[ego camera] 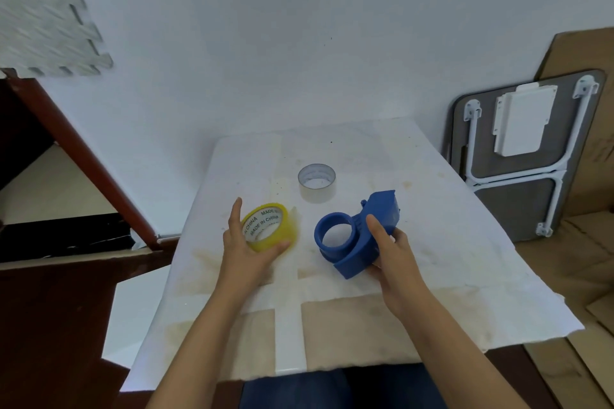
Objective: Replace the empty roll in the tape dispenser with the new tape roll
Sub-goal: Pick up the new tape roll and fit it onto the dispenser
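While my left hand is wrapped around the new tape roll, thumb under the lower edge and fingers curled behind the far side, my right hand is clamped on the body of the blue tape dispenser, index finger laid along the top. Both are lifted just off the table, near each other but not touching. The hub of the dispenser is bare and faces the roll, so this looks like the mounting step.

The trick here, I think, is lining things up before pushing. The roll is tilted with its printed core facing up and toward me, while the hub opening points up-left, so I'd turn the roll until its hole is square to the hub, then slide it on straight. If it goes on crooked it will probably bind on the hub's lip. I'd also check which way the tape unwinds, since the loose end has to feed toward the cutter end at the far right of the dispenser. I can't see the tape's free end from here, so that needs a look first. Keeping my right hand's grip behind the hub leaves room for the roll.

The empty roll is already out, standing on the table beyond both hands, well clear.
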